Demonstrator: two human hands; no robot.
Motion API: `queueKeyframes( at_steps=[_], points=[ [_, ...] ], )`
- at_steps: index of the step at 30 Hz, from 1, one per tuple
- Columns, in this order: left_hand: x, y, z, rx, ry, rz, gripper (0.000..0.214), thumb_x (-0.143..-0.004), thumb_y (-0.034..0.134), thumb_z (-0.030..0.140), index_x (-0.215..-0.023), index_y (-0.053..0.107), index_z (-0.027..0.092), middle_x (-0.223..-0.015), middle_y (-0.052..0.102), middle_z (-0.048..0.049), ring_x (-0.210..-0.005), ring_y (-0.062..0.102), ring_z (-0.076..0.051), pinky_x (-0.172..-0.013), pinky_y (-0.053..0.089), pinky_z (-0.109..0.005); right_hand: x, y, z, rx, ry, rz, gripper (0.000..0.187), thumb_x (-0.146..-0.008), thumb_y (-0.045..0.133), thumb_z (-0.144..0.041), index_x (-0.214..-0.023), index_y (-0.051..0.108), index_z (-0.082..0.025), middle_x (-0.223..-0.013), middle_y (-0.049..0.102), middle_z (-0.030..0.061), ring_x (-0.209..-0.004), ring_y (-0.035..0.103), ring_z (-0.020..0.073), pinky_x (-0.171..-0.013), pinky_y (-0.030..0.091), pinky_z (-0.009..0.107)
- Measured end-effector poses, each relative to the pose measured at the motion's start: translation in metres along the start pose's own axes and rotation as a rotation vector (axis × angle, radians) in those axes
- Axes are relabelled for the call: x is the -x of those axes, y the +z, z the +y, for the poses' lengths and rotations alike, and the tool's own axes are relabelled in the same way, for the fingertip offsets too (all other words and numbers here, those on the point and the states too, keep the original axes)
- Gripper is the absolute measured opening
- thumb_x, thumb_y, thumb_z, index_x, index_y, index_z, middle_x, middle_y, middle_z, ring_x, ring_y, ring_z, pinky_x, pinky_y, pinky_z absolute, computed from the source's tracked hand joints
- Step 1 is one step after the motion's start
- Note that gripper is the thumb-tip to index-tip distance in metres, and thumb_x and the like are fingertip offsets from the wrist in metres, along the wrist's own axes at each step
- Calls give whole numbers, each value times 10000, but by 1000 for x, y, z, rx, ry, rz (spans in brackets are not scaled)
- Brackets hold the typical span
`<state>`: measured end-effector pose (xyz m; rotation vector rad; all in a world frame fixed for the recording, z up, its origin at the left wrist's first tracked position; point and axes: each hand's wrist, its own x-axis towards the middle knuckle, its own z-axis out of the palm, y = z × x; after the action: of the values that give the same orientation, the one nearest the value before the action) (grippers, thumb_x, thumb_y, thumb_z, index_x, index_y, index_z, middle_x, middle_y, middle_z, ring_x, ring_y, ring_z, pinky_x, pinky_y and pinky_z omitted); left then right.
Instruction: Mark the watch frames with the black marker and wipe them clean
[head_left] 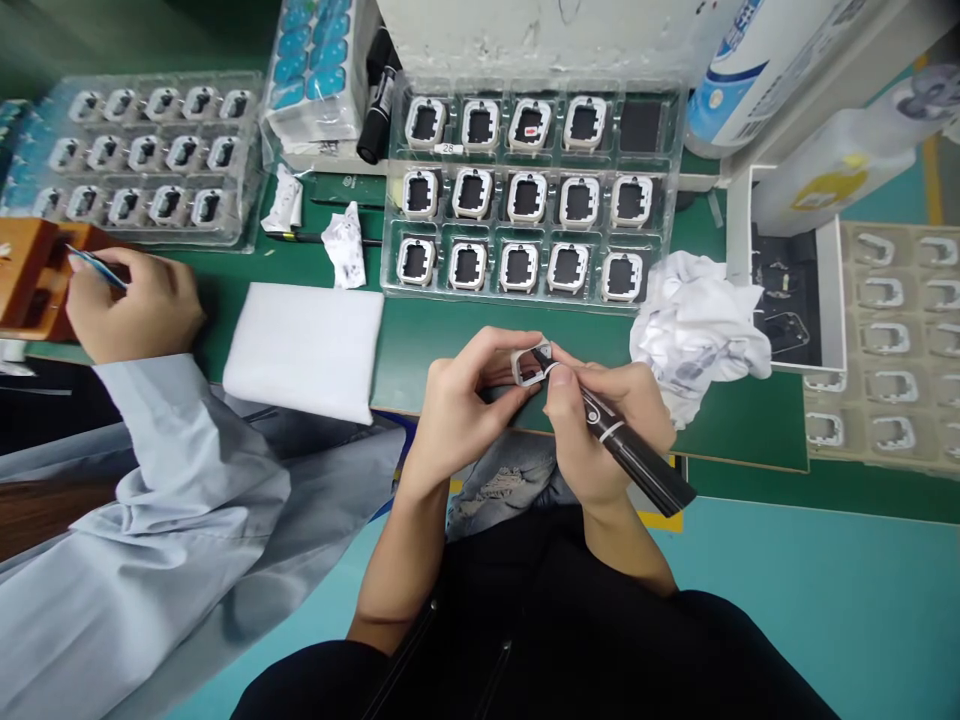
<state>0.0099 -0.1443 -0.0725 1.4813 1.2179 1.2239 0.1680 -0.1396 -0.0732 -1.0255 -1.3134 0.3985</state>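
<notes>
My left hand (469,405) is closed, its thumb and fingers pinching a small pale watch-case frame (519,367) by its side. A black marker pen (637,460) is gripped in my right hand (592,425), its tip end against the inner edge of the frame. Both hands meet just over the front edge of the green bench. Beyond them a clear plastic tray (388,225) carries rows of similar frames; its far right pocket shows only a dark bottom. My fingers partly hide the frame in my hold.
A crumpled white cloth (694,325) lies right of my hands, beside a white box (832,300) of small parts. A folded white cloth (304,345) is to the left. A co-worker's hand (142,305) holds a thin tool near an orange fixture (37,285). Bottles (765,70) stand at back right.
</notes>
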Motion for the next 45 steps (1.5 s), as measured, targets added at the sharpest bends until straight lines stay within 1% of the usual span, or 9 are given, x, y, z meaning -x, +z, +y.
queueKeyframes(
  at_steps=[6, 10, 16, 20, 24, 30, 36, 39, 45],
  points=[
    [1, 2, 1, -39, -31, 26, 403, -1052, 969, 387, -1411, 820, 280, -1264, 939, -60, -1179, 942, -276, -1050, 795, -362, -2, 1, -1, -8, -28, -26, 136, -1099, 854, -236, -1053, 740, -294, -983, 892, -4, -1024, 960, 301, -765, 798, 355],
    [-2, 2, 3, 5, -41, 17, 406, -1035, 987, 407, -1370, 810, 263, -1217, 940, -60, -1157, 948, -282, -1030, 811, -376, -3, 0, 0, 51, -41, -45, 120, -1118, 831, -279, -1043, 738, -292, -1033, 909, 5, -946, 952, 255, -716, 778, 327],
    [-5, 1, 5, 98, -92, 2, 415, -1010, 1017, 376, -1337, 792, 252, -1116, 936, -43, -1071, 953, -263, -1016, 814, -378, -5, -3, 3, 12, 2, -113, 142, -1127, 831, -279, -1037, 722, -291, -988, 890, -22, -910, 936, 204, -782, 777, 296],
    [-7, -2, 6, 178, -156, -8, 529, -933, 1090, 428, -1316, 771, 251, -1106, 938, -45, -1048, 957, -268, -998, 816, -376, -2, -4, 4, -78, 34, -88, 161, -1112, 841, -265, -1035, 701, -289, -923, 865, -28, -906, 940, 233, -770, 777, 327],
    [-10, -7, 8, 223, -207, -32, 673, -823, 1160, 481, -1309, 761, 241, -1079, 935, -52, -1018, 961, -282, -925, 816, -344, 1, -5, 4, -149, 70, -72, 183, -1106, 848, -274, -1040, 678, -289, -878, 843, -37, -751, 894, 222, -745, 781, 370],
    [-13, -11, 11, 271, -211, -59, 721, -761, 1205, 423, -1289, 756, 225, -1082, 938, -51, -981, 956, -257, -913, 802, -304, 1, -5, 4, -184, 51, -72, 175, -1097, 848, -228, -1066, 685, -283, -857, 838, -34, -961, 955, 281, -824, 815, 387],
    [-14, -11, 13, 337, -209, -56, 718, -730, 1224, 367, -1274, 782, 214, -1094, 936, -53, -1001, 950, -247, -922, 783, -285, 1, -8, 2, -169, 69, -67, 177, -1091, 850, -224, -1070, 684, -284, -851, 837, -44, -929, 951, 273, -879, 830, 426],
    [-15, -10, 13, 339, -214, -48, 722, -704, 1235, 369, -1251, 789, 214, -1092, 935, -59, -995, 945, -251, -924, 784, -302, 0, -9, 0, -150, 65, -64, 175, -1078, 855, -210, -1068, 696, -282, -864, 847, -37, -948, 954, 277, -848, 820, 402],
    [-15, -9, 11, 342, -181, -47, 714, -690, 1242, 349, -1238, 803, 218, -1102, 932, -57, -985, 939, -237, -917, 777, -292, 1, -10, -1, -133, 91, -60, 172, -1088, 864, -261, -1054, 697, -284, -878, 850, -33, -727, 873, 207, -774, 785, 376]
  ],
)
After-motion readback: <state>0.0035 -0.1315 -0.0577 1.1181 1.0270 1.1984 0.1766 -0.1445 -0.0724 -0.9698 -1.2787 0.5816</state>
